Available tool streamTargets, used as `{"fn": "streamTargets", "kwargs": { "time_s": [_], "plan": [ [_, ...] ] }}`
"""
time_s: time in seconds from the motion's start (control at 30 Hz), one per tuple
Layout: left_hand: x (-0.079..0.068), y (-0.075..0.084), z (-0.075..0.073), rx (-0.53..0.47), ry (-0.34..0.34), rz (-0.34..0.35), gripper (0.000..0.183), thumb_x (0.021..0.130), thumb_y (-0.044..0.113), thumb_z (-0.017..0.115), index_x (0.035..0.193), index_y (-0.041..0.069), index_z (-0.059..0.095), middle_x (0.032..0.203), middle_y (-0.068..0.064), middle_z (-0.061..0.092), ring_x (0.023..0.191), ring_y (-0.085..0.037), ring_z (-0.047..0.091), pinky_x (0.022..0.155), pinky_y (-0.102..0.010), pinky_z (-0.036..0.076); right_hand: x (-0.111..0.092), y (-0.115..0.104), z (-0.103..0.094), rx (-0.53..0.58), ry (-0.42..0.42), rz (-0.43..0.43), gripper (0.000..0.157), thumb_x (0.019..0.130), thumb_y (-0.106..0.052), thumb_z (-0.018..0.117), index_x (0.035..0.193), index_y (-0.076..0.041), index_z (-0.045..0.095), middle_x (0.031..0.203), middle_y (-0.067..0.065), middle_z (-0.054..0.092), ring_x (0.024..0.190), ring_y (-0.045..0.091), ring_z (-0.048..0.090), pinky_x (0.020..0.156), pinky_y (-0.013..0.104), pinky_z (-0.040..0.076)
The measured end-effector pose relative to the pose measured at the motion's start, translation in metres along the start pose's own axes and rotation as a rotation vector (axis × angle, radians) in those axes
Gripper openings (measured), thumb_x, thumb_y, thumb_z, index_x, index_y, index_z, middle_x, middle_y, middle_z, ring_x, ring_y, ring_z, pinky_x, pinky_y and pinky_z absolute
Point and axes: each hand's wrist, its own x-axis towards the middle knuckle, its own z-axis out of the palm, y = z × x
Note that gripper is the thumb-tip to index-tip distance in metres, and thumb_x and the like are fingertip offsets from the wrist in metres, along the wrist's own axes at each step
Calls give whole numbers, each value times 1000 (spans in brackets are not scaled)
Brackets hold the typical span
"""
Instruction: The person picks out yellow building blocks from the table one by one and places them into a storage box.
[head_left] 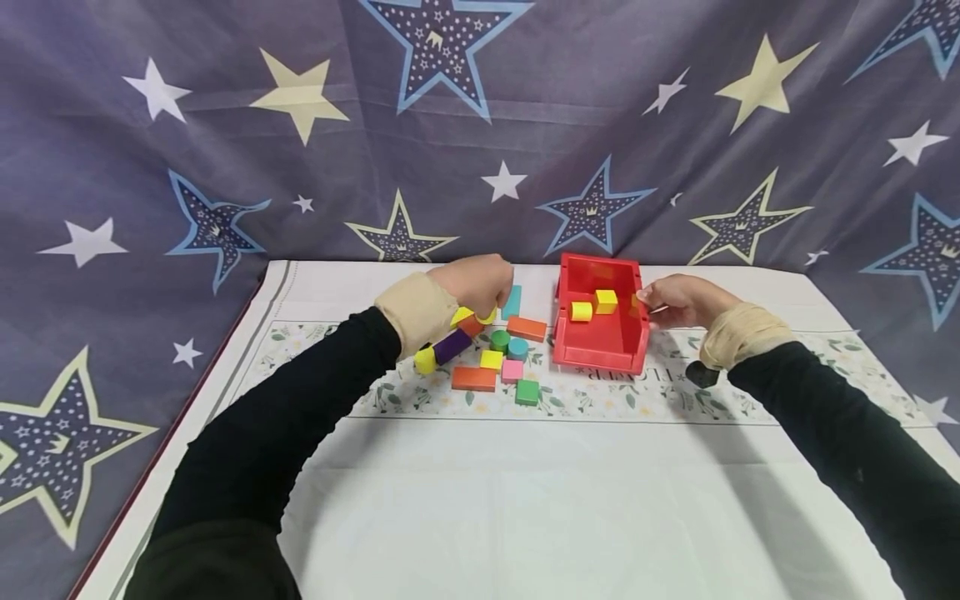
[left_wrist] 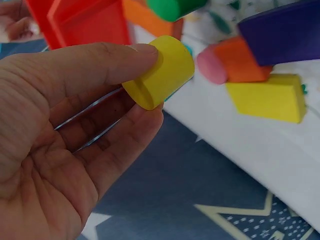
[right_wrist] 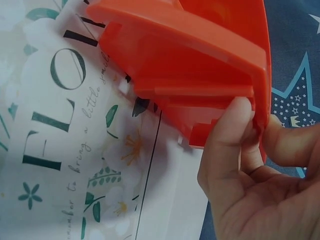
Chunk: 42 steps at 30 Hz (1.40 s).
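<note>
Counted from the person's side: two black sleeves point(head_left: 322, 400), two beige wrist wraps point(head_left: 417, 313), one white table cover point(head_left: 495, 500). Loose on it, near edge first, I find one green block point(head_left: 527, 392), one orange brick point(head_left: 473, 379), one pink block point(head_left: 512, 372), one yellow block point(head_left: 491, 359), one yellow piece point(head_left: 424, 360), one blue cylinder point(head_left: 517, 348), one purple block point(head_left: 452, 347), one green cylinder point(head_left: 499, 339), a second orange brick point(head_left: 527, 329) and one teal block point(head_left: 512, 302). Others near the left hand point(head_left: 471, 285) are partly covered; their number cannot be certified. One red bin point(head_left: 600, 354) stands right of these, with at least two yellow items point(head_left: 581, 312) inside. One starred backdrop point(head_left: 322, 183) hangs behind.

The left hand pinches one yellow cylinder point(left_wrist: 170, 70) between thumb and fingers, over the far part of the loose pieces. The right hand point(head_left: 686, 301) grips the bin's right side, thumb and fingers upon it.

Condition: the cylinder is short, plain, bright yellow, smooth-sided, flat-ended, held tilted. The bin is glossy, open-topped, ridged outside.
</note>
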Motion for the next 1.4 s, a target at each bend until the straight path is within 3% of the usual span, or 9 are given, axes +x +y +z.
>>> {"fn": "streamTargets", "kwargs": {
  "time_s": [0.23,0.43,0.63,0.8,0.9,1.0,1.4],
  "plan": [
    [4,11,-23,25,63,6,27,86,-8,69,105,7,80,111,-9,75,99,-22,67,87,-34,59,0,1,0,1,11,-4,13,106,-7,41,98,-6,51,85,0,54,70,8,57,67,20,56],
    [9,25,-42,55,77,1,25,87,-6,69,105,7,79,108,-9,75,94,-22,65,83,-33,59,-1,1,0,9,27,-5,15,106,-7,42,95,-6,52,83,0,54,70,9,57,66,20,55],
    [12,37,-58,24,92,-7,26,89,-4,69,109,8,78,112,-7,73,94,-21,63,83,-33,59,2,2,0,28,32,-10,12,105,-7,43,97,-6,52,83,-1,55,71,9,58,67,20,55],
    [17,41,-66,31,124,-2,22,88,-3,70,105,8,79,107,-7,72,91,-20,60,80,-31,58,16,13,-13,61,-35,-53,5,101,-7,51,97,-6,54,84,1,57,74,10,60,69,21,56],
    [21,44,-70,42,132,-1,22,88,0,72,109,7,77,112,-7,72,96,-21,62,85,-33,59,14,13,-13,68,-46,-66,7,100,-6,52,93,-8,54,83,1,57,74,9,60,69,20,56],
    [25,47,-73,35,130,-9,23,88,2,74,110,7,76,113,-8,72,98,-21,63,87,-33,59,3,5,-2,33,22,-36,11,103,-6,46,95,-9,53,83,-1,56,72,8,58,68,20,55],
    [47,59,-86,23,159,13,17,89,7,75,105,4,75,104,-9,72,93,-22,63,85,-33,59,-2,0,2,32,24,-15,17,104,-4,41,92,-9,51,80,-1,55,70,8,58,66,19,55]
  ]
}}
